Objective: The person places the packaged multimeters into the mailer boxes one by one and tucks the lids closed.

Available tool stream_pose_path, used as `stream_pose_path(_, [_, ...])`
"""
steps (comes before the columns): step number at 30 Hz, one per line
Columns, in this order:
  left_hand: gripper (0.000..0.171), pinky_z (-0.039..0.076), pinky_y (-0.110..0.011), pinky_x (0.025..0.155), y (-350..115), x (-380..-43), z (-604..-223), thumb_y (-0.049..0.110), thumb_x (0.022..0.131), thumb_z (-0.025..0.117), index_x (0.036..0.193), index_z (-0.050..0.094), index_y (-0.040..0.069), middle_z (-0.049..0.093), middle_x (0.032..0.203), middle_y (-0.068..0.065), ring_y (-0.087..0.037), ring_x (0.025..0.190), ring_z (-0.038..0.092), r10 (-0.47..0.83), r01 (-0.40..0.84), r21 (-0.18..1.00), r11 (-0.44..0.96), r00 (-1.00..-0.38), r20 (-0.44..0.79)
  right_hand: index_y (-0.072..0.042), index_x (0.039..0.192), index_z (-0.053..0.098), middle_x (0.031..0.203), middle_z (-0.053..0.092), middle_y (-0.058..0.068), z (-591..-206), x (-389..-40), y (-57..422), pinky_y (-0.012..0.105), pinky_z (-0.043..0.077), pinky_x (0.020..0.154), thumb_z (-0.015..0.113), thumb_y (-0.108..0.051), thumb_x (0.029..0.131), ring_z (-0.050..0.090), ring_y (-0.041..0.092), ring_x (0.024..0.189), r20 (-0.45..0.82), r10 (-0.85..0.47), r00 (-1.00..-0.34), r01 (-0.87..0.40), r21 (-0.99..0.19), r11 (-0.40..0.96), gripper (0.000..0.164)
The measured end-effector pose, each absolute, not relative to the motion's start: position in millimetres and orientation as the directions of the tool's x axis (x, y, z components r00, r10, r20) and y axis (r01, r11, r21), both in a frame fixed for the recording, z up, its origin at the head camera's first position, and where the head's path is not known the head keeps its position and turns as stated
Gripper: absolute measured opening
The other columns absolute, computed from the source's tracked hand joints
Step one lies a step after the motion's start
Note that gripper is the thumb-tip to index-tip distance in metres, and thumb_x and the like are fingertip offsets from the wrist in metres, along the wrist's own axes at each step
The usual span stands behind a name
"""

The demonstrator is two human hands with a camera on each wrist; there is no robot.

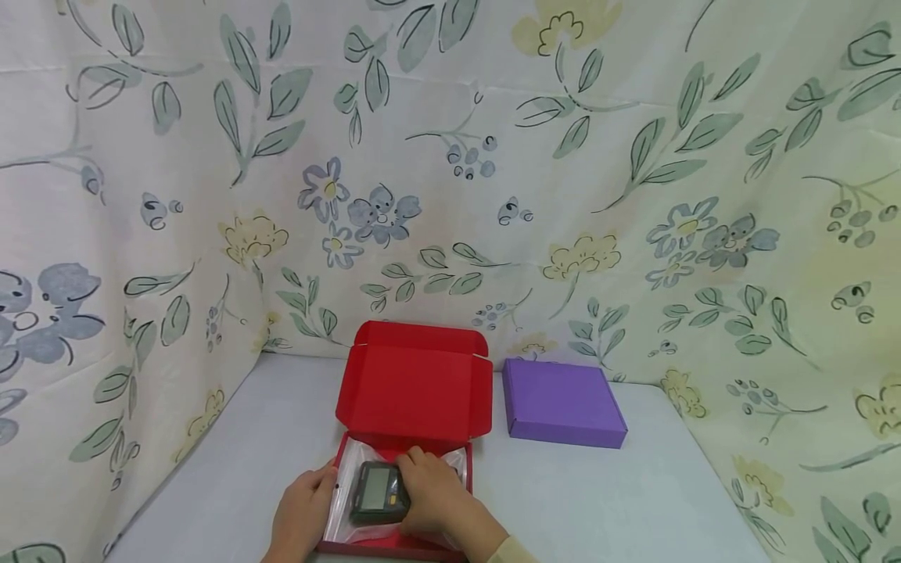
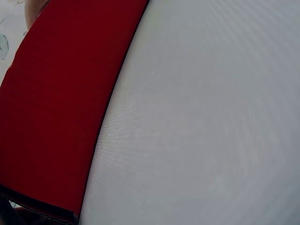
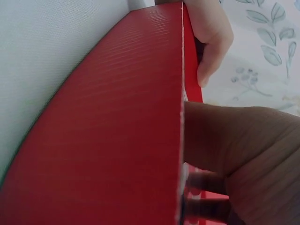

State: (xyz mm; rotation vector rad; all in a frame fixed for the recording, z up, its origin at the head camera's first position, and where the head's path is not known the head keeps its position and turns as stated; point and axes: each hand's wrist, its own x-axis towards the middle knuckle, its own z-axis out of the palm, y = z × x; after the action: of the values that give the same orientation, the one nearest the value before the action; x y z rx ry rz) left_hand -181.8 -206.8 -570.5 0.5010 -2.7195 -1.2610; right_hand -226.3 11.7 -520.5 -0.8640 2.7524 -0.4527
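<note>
An open red box (image 1: 366, 545) stands near the front of the table, its lid (image 1: 415, 391) tilted back. Inside lies clear plastic wrapping (image 1: 341, 512). Over it is a dark device (image 1: 360, 516) with a grey screen and a small yellow button. My right hand (image 1: 432, 489) grips the device's right side, fingers at its top edge and thumb low. In the right wrist view the box's front wall (image 3: 108, 117) hides part of that hand. My left hand (image 1: 304, 508) holds the box's left wall, its thumb over the rim in the right wrist view.
A closed purple box (image 1: 563, 399) lies to the right of the red lid on the white table (image 1: 676, 493). Floral cloth (image 1: 450, 195) hangs behind the table and along both sides.
</note>
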Motion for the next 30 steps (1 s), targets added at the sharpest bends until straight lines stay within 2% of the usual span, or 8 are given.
stream_pose_path(7, [0.048,0.047,-0.038,0.066,-207.8,-180.9,-571.2,0.031,0.105,0.054,0.13,0.064,-0.009,0.071,0.093,-0.009,-0.019,0.073,0.053,-0.331,-0.249,0.759,0.602,-0.942,-0.047,-0.019,0.138,0.057,0.117,0.057,-0.009,-521.6,-225.0,11.2,0.042,0.051,0.097,0.099,-0.03,0.054,0.052,0.01,0.102,-0.145,-0.583,-0.8,-0.508,-0.354,0.785,0.095])
stream_pose_path(14, [0.05,0.054,-0.049,0.076,-206.6,-181.7,-570.8,0.034,0.105,0.054,0.132,0.063,-0.007,0.072,0.102,-0.014,-0.019,0.077,0.058,-0.339,-0.275,0.759,0.59,-0.938,-0.076,-0.02,0.14,0.055,0.118,0.057,-0.009,-522.4,-225.6,10.6,0.044,0.051,0.099,0.099,-0.031,0.053,0.052,0.011,0.105,-0.155,-0.576,-0.803,-0.503,-0.345,0.793,0.097])
stream_pose_path(19, [0.05,0.055,-0.051,0.078,-205.9,-182.2,-570.8,0.035,0.105,0.054,0.132,0.063,-0.007,0.072,0.103,-0.015,-0.02,0.079,0.06,-0.345,-0.288,0.757,0.587,-0.934,-0.088,-0.02,0.139,0.055,0.117,0.057,-0.009,-522.8,-225.4,10.2,0.045,0.05,0.1,0.099,-0.031,0.053,0.052,0.011,0.105,-0.156,-0.573,-0.805,-0.5,-0.344,0.795,0.097])
stream_pose_path(30, [0.052,0.054,-0.046,0.074,-203.1,-181.1,-568.2,0.036,0.104,0.055,0.134,0.062,-0.007,0.07,0.098,-0.01,-0.02,0.078,0.058,-0.351,-0.314,0.759,0.57,-0.929,-0.121,-0.022,0.139,0.054,0.118,0.056,-0.011,-525.5,-226.0,12.5,0.046,0.049,0.101,0.099,-0.029,0.054,0.051,0.01,0.106,-0.171,-0.562,-0.809,-0.474,-0.373,0.797,0.097])
